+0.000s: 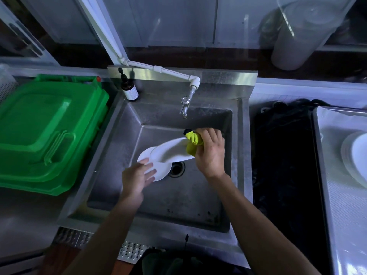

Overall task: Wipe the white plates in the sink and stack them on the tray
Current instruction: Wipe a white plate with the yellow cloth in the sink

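In the steel sink [127, 147], a white plate [170, 152] is held tilted above the drain. My right hand [210, 153] grips its right edge together with a yellow-green cloth [193, 142]. A second white plate [160, 169] lies lower, partly under the first. My left hand [139, 175] hovers over the lower plate's left rim with fingers spread and relaxed, touching or nearly touching it. At the far right, a stack of white plates [357, 155] sits on a tray [337, 195].
A tap [184, 106] hangs over the sink's back. A dark soap bottle [129, 88] stands at the sink's back left corner. A green plastic bin lid [47, 132] lies left of the sink. A black bag-lined bin [286, 165] sits between sink and tray.
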### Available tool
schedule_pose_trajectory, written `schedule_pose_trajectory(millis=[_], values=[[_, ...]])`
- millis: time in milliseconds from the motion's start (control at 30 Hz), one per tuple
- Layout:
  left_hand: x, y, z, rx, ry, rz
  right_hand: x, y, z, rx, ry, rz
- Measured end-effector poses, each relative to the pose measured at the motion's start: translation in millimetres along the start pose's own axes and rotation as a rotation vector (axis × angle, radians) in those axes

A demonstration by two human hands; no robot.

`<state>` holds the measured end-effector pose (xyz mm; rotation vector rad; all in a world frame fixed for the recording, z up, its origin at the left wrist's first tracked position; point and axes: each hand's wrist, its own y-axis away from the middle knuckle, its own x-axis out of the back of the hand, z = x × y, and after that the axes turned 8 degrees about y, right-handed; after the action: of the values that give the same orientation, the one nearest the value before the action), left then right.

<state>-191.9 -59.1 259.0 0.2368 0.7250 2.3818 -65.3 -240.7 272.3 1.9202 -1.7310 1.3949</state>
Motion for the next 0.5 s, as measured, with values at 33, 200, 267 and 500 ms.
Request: schedule_pose_trajectory(millis=[33, 200, 267, 500], values=[[2, 2, -4, 0.122, 0.111, -0.023, 0, 1, 1, -0.004, -0.007, 0.015], [-18, 9, 14, 0.372, 0.489, -0.249, -4, 8, -1, 0.031, -0.02, 0.042], [-31, 11, 27, 0.4, 0.466, -0.261, -6, 13, -3, 0.055, 0.002, 0.044], [-52, 16, 40, 0.42, 0.654, -0.188, -9, 30, 4, 0.132, 0.018, -0.012]])
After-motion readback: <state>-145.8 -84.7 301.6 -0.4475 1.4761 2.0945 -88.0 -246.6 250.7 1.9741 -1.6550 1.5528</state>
